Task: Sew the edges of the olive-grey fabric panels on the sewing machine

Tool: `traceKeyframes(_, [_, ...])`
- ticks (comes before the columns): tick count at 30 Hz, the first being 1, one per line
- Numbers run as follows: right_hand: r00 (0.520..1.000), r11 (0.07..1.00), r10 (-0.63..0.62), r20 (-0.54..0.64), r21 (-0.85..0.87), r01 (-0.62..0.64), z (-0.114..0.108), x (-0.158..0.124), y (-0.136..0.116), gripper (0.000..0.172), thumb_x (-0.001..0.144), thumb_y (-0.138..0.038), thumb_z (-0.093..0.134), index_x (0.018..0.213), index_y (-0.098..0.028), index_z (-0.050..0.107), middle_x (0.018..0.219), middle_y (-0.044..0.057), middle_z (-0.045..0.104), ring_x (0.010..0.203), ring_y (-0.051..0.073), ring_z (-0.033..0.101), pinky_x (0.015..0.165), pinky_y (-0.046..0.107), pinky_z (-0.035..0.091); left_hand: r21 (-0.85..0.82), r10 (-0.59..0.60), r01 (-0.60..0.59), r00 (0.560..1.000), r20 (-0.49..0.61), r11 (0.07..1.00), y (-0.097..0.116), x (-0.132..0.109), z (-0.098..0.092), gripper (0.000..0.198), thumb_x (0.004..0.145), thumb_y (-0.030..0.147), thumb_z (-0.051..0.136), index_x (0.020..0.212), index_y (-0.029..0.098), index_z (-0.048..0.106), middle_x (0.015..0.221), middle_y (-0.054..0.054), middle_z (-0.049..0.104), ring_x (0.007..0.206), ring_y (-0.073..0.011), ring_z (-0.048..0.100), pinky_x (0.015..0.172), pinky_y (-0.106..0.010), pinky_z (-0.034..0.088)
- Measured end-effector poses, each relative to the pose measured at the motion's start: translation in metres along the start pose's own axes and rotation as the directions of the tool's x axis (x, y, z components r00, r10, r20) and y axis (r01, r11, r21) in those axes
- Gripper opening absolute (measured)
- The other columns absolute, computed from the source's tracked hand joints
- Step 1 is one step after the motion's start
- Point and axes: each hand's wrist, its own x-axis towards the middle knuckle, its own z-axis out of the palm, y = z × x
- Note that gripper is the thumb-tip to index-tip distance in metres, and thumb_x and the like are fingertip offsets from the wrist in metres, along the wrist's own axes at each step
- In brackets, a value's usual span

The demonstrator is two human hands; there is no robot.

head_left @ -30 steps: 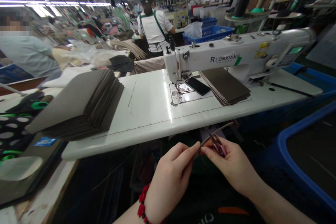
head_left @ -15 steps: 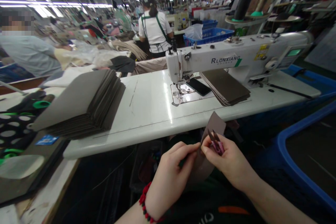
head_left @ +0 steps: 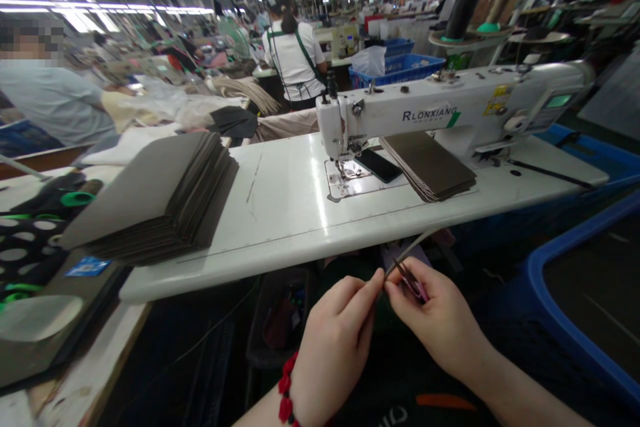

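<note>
Left hand (head_left: pixel 337 343): fingertips pinched together on lower end of thin brown panel (head_left: pixel 407 255). Panel seen edge-on, rising toward 1 o'clock from hands. Right hand (head_left: pixel 435 320): fingers closed around pink-handled thread snips (head_left: pixel 413 283), blades right at panel's edge; blades open or shut, cannot tell. Hands just apart, steady, below table's front edge. Lockstitch sewing machine (head_left: pixel 450 110) at 12 o'clock; panel stack (head_left: pixel 427 167) beside needle plate; larger stack (head_left: pixel 160 197) at 10 o'clock.

I see my left hand (head_left: pixel 335 347) pinching a thin brown panel (head_left: pixel 407 250) — edge-on — while my right hand (head_left: pixel 440 320) grips small pink-handled snips (head_left: pixel 413 285) just beside it.
</note>
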Motion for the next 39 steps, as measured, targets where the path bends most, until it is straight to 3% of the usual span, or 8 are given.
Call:
traceKeyframes(4, [0.999,0.996,0.006,-0.033,0.084,-0.003,0.002,0.002,0.000,0.012,0.082,-0.020,0.054,0.072,-0.021,0.047,0.064,-0.005,0.041,0.058,0.011,0.040,0.054,0.022,0.036,-0.063,-0.015,0.015,1.000,0.005,0.998,0.001,0.000,0.003,0.040,0.096,0.013,0.043,0.135,0.024,0.049,0.099,-0.007,0.059,0.088,-0.0167,0.059,0.078,-0.027,0.052])
traceKeyframes(9, [1.000,0.986,-0.024,-0.018,0.167,0.027,0.001,0.002,-0.003,0.014,0.077,-0.016,0.054,0.069,-0.021,0.044,0.063,-0.006,0.037,0.055,0.009,0.037,0.051,0.021,0.034,-0.221,-0.121,0.123,0.992,0.025,0.968,0.006,0.006,-0.002,0.020,0.096,0.019,0.049,0.110,0.022,0.063,0.095,-0.004,0.060,0.086,-0.0136,0.060,0.075,-0.022,0.050])
traceKeyframes(14, [0.987,0.986,-0.157,0.018,0.059,0.156,0.000,0.000,0.006,0.015,0.077,-0.011,0.052,0.072,-0.022,0.043,0.066,-0.005,0.038,0.057,0.010,0.038,0.052,0.022,0.033,-0.278,-0.180,0.191,0.982,0.063,0.941,0.011,0.009,-0.008,0.013,0.095,0.021,0.051,0.096,0.021,0.064,0.088,-0.001,0.062,0.080,-0.0131,0.060,0.071,-0.022,0.047])
traceKeyframes(18, [0.903,0.900,-0.393,0.176,-0.128,0.417,-0.005,0.003,0.023,0.020,0.072,-0.006,0.051,0.073,-0.023,0.042,0.074,-0.002,0.045,0.066,0.013,0.045,0.060,0.026,0.035,-0.342,-0.254,0.291,0.955,0.150,0.893,0.005,0.011,-0.007,0.014,0.094,0.021,0.052,0.088,0.019,0.064,0.084,-0.001,0.065,0.078,-0.0144,0.060,0.070,-0.023,0.046])
traceKeyframes(21, [0.855,0.871,-0.431,0.289,-0.117,0.478,-0.010,0.007,0.030,0.021,0.070,-0.005,0.052,0.074,-0.023,0.042,0.077,-0.001,0.045,0.070,0.014,0.046,0.062,0.028,0.035,-0.378,-0.303,0.375,0.923,0.238,0.847,0.001,0.012,-0.005,0.012,0.091,0.020,0.054,0.086,0.018,0.065,0.080,0.000,0.065,0.075,-0.0147,0.059,0.067,-0.022,0.045])
traceKeyframes(25, [0.897,0.942,-0.331,0.292,0.042,0.334,-0.016,0.010,0.027,0.021,0.071,-0.004,0.050,0.072,-0.022,0.041,0.073,-0.003,0.043,0.066,0.012,0.043,0.059,0.026,0.033,-0.401,-0.320,0.414,0.905,0.282,0.817,0.001,0.011,-0.004,0.010,0.089,0.018,0.056,0.085,0.017,0.065,0.077,0.000,0.064,0.072,-0.0136,0.056,0.064,-0.020,0.043])
traceKeyframes(30, [0.907,0.989,-0.134,0.400,0.104,0.100,-0.022,0.013,0.021,0.018,0.073,-0.003,0.048,0.073,-0.021,0.045,0.071,-0.005,0.042,0.062,0.010,0.039,0.055,0.024,0.032,-0.274,-0.208,0.265,0.953,0.220,0.924,0.005,0.007,0.000,0.015,0.092,0.015,0.050,0.091,0.020,0.064,0.084,-0.001,0.059,0.077,-0.0136,0.055,0.069,-0.022,0.042])
traceKeyframes(39, [0.893,0.917,-0.009,0.450,0.360,-0.172,-0.023,0.013,0.038,0.008,0.083,-0.017,0.055,0.078,-0.020,0.049,0.069,-0.005,0.047,0.050,0.007,0.042,0.047,0.022,0.034,-0.337,-0.237,0.321,0.934,0.266,0.885,-0.003,0.009,-0.002,0.011,0.091,0.017,0.054,0.089,0.020,0.065,0.083,0.001,0.058,0.078,-0.0125,0.055,0.071,-0.021,0.041])
